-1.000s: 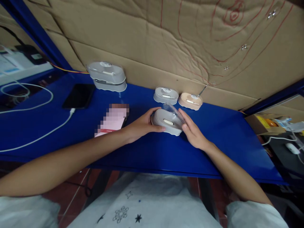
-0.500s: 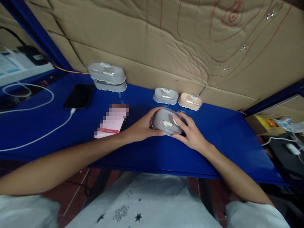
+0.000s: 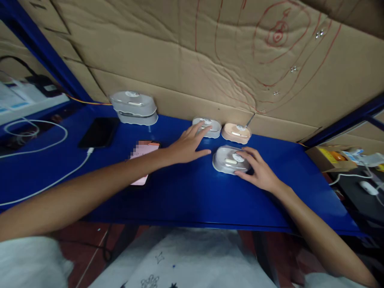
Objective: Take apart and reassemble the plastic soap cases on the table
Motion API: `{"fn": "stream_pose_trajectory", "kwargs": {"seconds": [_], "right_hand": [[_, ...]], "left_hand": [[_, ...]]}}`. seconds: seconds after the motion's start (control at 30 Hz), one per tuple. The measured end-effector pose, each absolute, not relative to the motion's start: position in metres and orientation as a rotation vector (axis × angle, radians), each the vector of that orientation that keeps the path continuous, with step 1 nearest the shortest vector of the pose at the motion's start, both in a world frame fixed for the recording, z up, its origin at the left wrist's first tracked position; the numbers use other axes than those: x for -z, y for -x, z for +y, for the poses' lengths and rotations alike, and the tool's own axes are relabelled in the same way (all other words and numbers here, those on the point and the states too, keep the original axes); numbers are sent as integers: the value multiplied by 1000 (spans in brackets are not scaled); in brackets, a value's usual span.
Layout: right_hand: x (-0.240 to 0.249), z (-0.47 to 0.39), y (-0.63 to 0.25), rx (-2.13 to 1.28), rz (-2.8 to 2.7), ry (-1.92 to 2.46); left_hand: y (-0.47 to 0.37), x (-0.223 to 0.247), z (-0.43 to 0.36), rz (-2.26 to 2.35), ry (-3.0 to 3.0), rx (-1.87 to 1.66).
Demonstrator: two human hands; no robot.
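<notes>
A grey oval box with a clear lid (image 3: 222, 160), a pale bar and a round white label sits on the blue tabletop. Around its right end my right hand (image 3: 259, 170) grips, thumb at the front edge and fingers over the lid's far side. My left hand (image 3: 189, 146) is open, fingers spread, above the table to the left of that box. Its fingertips overlap a second grey oval box (image 3: 214, 130) against the cardboard; whether they touch it I cannot tell. Beside that stands a peach oval box (image 3: 235, 136) of the same shape.
Two stacked grey boxes (image 3: 135, 108) stand at the back left. A lit phone (image 3: 141, 178) lies partly under my left forearm, and a dark phone (image 3: 99, 132) is plugged into a white cable (image 3: 69, 172). Cardboard (image 3: 150, 48) with red lines walls the back; a small carton (image 3: 327, 160) stands right.
My left hand has let go of the grey box and moved up and left, opening toward the back boxes. The grey box has shifted right with my right hand still on it.
</notes>
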State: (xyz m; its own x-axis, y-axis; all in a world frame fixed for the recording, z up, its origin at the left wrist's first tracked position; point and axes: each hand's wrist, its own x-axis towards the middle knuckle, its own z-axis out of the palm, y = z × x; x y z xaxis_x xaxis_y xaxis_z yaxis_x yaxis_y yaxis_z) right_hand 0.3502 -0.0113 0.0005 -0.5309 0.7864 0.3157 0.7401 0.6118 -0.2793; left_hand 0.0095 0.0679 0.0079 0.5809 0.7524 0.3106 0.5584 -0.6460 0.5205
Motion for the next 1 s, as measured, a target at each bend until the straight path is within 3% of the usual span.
{"fn": "stream_pose_trajectory", "kwargs": {"seconds": [0.2,0.4,0.57,0.73,0.9,1.0], "right_hand": [[14,-5,-479,185,-2201,1635],[18,36,-535,279,-2020,1763],[29,81,-482,233,-2067,1702],[18,83,-389,194,-2067,1662],[-6,17,-286,-246,-2579,983],[-9,-11,-262,-363,-2621,852]], "left_hand": [[-23,-9,130,1181,-2390,-646],[-9,-12,70,917,-2475,-636],[3,-18,4,853,-2510,-532],[4,-17,-4,1051,-2354,-481],[9,1,7,940,-2195,-509],[12,8,7,957,-2110,-632]]}}
